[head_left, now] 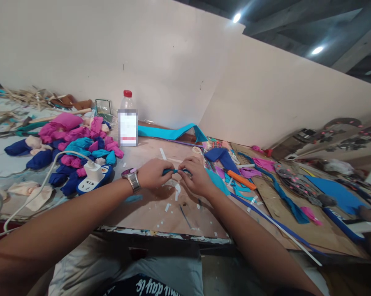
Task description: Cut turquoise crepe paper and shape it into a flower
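My left hand (154, 173), with a metal watch on its wrist, pinches one end of a thin, dark teal strip (175, 171) above the table. The fingers of my right hand (195, 176) are closed on the strip's other side, close to my left fingertips. Most of the strip is hidden by the fingers, so its material is unclear. A turquoise piece of fabric (219, 183) lies beside and partly behind my right wrist. Small white scraps (167, 207) are scattered on the tabletop (148, 213) below my hands.
Left stand a power strip (107, 177) with a plugged-in charger and a heap of pink and blue fabric bundles (77, 133). A red-capped bottle (128, 100) stands behind. Right lie an orange cutter (241, 180), a tape roll (197, 150) and cardboard (273, 201). Another person's hand (370, 217) shows far right.
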Tool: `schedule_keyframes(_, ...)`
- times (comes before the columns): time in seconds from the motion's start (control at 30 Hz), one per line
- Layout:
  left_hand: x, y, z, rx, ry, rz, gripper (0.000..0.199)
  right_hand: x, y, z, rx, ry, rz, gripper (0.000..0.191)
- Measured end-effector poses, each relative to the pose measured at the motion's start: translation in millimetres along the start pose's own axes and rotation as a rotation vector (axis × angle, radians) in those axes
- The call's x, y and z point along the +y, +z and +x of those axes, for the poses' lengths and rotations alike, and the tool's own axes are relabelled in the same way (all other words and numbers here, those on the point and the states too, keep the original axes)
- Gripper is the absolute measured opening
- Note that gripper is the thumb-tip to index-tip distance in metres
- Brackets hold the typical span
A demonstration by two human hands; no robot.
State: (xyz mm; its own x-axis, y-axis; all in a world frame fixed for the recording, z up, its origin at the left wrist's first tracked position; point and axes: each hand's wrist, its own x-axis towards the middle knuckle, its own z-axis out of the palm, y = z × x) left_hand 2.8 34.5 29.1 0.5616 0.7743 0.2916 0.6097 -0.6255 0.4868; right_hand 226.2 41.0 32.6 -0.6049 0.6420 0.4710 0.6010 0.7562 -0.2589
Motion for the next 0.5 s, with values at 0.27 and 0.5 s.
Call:
schedule_keyframes(0.27, -0.5, -8.8, 2.9, -0.092, -0.161, -0.184, 0.024, 3.1, 0.3, -0.2, 0.02, 0.007, 0.035, 0.01)
schedule_keyframes(0.5, -5.9, -4.9, 3.3, -0.317, -0.169, -0.569, 0.022, 4.2, -0.2, -0.2, 0.003, -0.041, 0.068, 0.008)
